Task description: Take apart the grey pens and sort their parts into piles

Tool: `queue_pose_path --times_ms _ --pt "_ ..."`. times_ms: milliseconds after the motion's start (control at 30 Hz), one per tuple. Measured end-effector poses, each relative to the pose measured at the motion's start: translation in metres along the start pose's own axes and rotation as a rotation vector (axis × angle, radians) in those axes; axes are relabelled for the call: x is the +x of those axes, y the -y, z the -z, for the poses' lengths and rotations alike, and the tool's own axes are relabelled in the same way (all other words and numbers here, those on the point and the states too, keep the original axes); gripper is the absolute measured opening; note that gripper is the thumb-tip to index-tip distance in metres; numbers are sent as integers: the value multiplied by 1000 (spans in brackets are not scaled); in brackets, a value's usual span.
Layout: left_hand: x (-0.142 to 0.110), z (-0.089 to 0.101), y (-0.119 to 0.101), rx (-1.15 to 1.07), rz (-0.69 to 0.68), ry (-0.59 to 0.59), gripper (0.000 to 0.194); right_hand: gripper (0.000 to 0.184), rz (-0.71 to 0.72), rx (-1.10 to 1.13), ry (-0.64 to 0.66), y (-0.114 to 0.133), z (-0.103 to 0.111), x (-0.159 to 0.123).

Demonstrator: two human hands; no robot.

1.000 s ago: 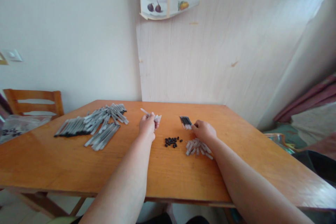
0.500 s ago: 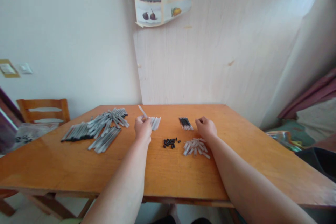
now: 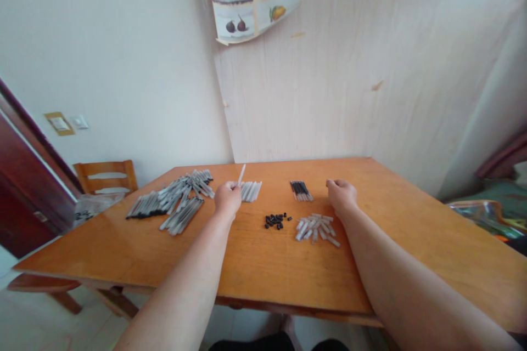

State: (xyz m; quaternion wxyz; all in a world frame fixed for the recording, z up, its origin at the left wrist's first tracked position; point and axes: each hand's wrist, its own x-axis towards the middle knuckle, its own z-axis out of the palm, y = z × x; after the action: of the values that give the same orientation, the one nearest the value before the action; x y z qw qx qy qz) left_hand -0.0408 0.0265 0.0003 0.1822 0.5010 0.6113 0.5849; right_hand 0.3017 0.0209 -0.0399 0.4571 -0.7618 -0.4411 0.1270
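My left hand (image 3: 228,199) is closed on a whitish translucent pen barrel (image 3: 242,174), which points up and tilts slightly right. Just right of that hand lies a row of similar pen barrels (image 3: 252,191). My right hand (image 3: 341,194) is curled beside a small row of pen refills (image 3: 302,191), dark at the far part and pale at the near end. What its fingers hold, if anything, is too small to tell. Nearer to me are loose small black plugs (image 3: 275,222) and a heap of clear pen caps (image 3: 316,227).
Piles of pens with black ends (image 3: 181,197) cover the left part of the wooden table (image 3: 255,271). Behind the table's left side stand a wooden chair (image 3: 105,169) and a plastic bag (image 3: 94,204). A wall with a fruit poster (image 3: 253,0) rises beyond the far edge.
The pen barrel in my left hand has turned from leaning left to nearly upright. The camera view has shifted left and tilted a little. My right hand stays curled beside the refills.
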Motion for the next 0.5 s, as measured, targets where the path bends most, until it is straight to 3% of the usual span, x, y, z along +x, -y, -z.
queue_pose_path --times_ms 100,233,500 --pt "3 3 5 8 -2 10 16 46 -8 -1 10 0 0 1" --pt "3 3 1 223 -109 48 21 45 -8 -24 25 2 1 -1" --pt "3 -3 2 746 -203 192 5 43 17 -42 33 5 3 -4"
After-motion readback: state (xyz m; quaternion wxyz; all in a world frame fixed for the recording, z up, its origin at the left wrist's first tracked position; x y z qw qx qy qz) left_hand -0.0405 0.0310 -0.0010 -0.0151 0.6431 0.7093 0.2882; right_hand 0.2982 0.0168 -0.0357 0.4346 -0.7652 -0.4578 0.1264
